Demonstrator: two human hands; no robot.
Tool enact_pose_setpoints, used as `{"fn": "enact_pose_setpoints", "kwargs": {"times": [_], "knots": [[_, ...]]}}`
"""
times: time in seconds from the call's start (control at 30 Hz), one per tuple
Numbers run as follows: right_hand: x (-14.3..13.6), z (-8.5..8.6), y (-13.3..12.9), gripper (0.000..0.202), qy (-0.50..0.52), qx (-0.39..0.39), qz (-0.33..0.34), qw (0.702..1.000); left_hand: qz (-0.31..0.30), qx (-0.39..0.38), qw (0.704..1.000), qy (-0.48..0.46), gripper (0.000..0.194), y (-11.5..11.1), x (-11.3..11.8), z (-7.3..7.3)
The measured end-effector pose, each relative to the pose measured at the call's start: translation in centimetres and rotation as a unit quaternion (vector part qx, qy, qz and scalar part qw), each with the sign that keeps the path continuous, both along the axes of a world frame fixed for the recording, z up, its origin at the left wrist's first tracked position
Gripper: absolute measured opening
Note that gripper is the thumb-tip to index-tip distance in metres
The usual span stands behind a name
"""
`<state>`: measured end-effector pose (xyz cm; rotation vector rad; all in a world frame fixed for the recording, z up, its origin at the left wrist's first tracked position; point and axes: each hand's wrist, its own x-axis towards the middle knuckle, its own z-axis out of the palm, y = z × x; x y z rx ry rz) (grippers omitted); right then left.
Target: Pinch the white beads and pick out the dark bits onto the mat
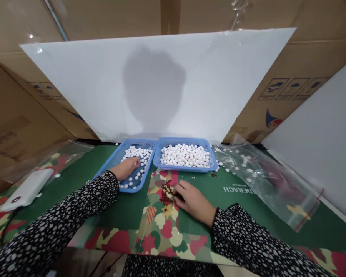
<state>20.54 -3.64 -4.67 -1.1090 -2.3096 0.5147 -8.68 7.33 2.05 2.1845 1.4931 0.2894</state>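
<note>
My left hand reaches over a blue mesh basket at the left, among small white balls spread across its floor. Its fingers are curled together, and whatever they hold is hidden. On the table in the middle, my right hand rests at the edge of a small pile of dark red bits. Thumb and fingertips come together there in a pinch; anything between them is too small to make out. A second blue basket, to the right, is filled with many white balls.
A clear zip bag with some white balls lies at the right. Loose balls dot the table. At the left sits a white device with a cable. A white board leans against cardboard boxes behind the baskets.
</note>
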Motion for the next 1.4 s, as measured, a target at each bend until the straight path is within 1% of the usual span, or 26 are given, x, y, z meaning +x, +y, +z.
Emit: {"fn": "enact_pose_setpoints", "kwargs": {"times": [0.1, 0.17, 0.2, 0.23, 0.27, 0.3, 0.33, 0.37, 0.4, 0.47, 0.53, 0.57, 0.63, 0.7, 0.8, 0.87, 0.93, 1.0, 1.07, 1.1, 1.17, 1.23, 1.27, 1.33, 1.4], "knots": [[0.5, -0.2, 0.3, 0.015, 0.074, -0.008, -0.001, 0.997, 0.051, -0.035, 0.991, -0.119, 0.029, -0.7, 0.1, 1.8], [0.6, -0.2, 0.3, 0.016, 0.111, -0.023, 0.001, 0.994, 0.073, -0.064, 0.971, -0.221, 0.034, -1.8, 1.1, 3.0], [0.7, -0.2, 0.3, 0.016, 0.124, -0.034, -0.001, 0.992, 0.08, -0.081, 0.955, -0.274, 0.034, -2.4, 2.0, 3.5], [0.7, -0.2, 0.3, 0.016, 0.137, -0.049, -0.005, 0.989, 0.098, -0.128, 0.911, -0.38, 0.03, -3.1, 3.1, 3.8], [0.8, -0.2, 0.3, 0.016, 0.152, -0.067, -0.013, 0.986, 0.114, -0.179, 0.856, -0.472, 0.025, -3.8, 4.3, 4.0], [0.8, -0.2, 0.4, 0.016, 0.17, -0.088, -0.023, 0.981, 0.122, -0.223, 0.808, -0.531, 0.02, -4.5, 5.7, 3.9], [0.9, -0.2, 0.4, 0.016, 0.191, -0.11, -0.034, 0.975, 0.125, -0.26, 0.773, -0.564, 0.017, -5.1, 7.0, 3.6], [1.0, -0.2, 0.5, 0.016, 0.215, -0.13, -0.043, 0.967, 0.128, -0.284, 0.752, -0.581, 0.017, -5.6, 8.3, 3.2], [1.1, -0.3, 0.7, 0.016, 0.241, -0.149, -0.049, 0.958, 0.123, -0.302, 0.743, -0.585, 0.016, -6.1, 9.4, 2.5], [1.3, -0.3, 1.0, 0.015, 0.297, -0.18, -0.049, 0.937, 0.098, -0.327, 0.75, -0.567, 0.016, -6.7, 11.1, 1.1], [1.5, -0.2, 1.4, 0.014, 0.35, -0.208, -0.044, 0.912, 0.074, -0.347, 0.76, -0.544, 0.018, -6.9, 12.0, -0.4], [1.6, -0.1, 1.5, 0.013, 0.373, -0.222, -0.047, 0.9, 0.065, -0.357, 0.76, -0.539, 0.018, -7.0, 12.2, -0.9], [1.7, 0.1, 1.7, 0.014, 0.403, -0.245, -0.064, 0.88, 0.055, -0.38, 0.75, -0.539, 0.02, -7.1, 12.4, -1.8], [1.7, 0.4, 1.8, 0.018, 0.422, -0.264, -0.083, 0.863, 0.058, -0.406, 0.728, -0.55, 0.025, -7.3, 12.6, -2.3], [1.7, 0.9, 1.7, 0.024, 0.451, -0.292, -0.079, 0.84, 0.084, -0.439, 0.689, -0.571, 0.04, -7.7, 12.7, -2.6], [1.7, 1.2, 1.5, 0.026, 0.469, -0.309, -0.068, 0.824, 0.092, -0.443, 0.675, -0.583, 0.045, -7.8, 12.7, -2.8], [1.6, 1.5, 1.3, 0.027, 0.483, -0.313, -0.066, 0.815, 0.095, -0.422, 0.678, -0.595, 0.044, -7.8, 12.6, -2.9], [1.5, 1.6, 1.3, 0.026, 0.49, -0.303, -0.075, 0.814, 0.109, -0.381, 0.692, -0.604, 0.043, -7.6, 12.4, -3.0], [1.3, 1.4, 1.3, 0.024, 0.496, -0.297, -0.084, 0.812, 0.119, -0.351, 0.705, -0.605, 0.033, -7.5, 12.2, -3.1], [1.3, 1.3, 1.4, 0.024, 0.501, -0.299, -0.086, 0.807, 0.121, -0.349, 0.705, -0.605, 0.028, -7.4, 12.2, -3.0], [1.1, 1.0, 1.5, 0.023, 0.512, -0.312, -0.085, 0.796, 0.129, -0.367, 0.691, -0.609, 0.024, -7.4, 12.4, -2.8], [0.9, 0.8, 1.6, 0.023, 0.519, -0.322, -0.08, 0.788, 0.147, -0.392, 0.666, -0.617, 0.022, -7.4, 12.6, -2.5], [0.8, 0.9, 1.7, 0.023, 0.52, -0.321, -0.077, 0.788, 0.157, -0.396, 0.657, -0.622, 0.021, -7.5, 12.7, -2.5], [0.5, 1.1, 1.7, 0.022, 0.519, -0.305, -0.07, 0.796, 0.157, -0.39, 0.656, -0.627, 0.023, -7.6, 12.7, -2.4], [0.3, 1.5, 1.8, 0.02, 0.526, -0.281, -0.064, 0.8, 0.138, -0.375, 0.672, -0.623, 0.03, -7.6, 12.7, -2.5]]}}
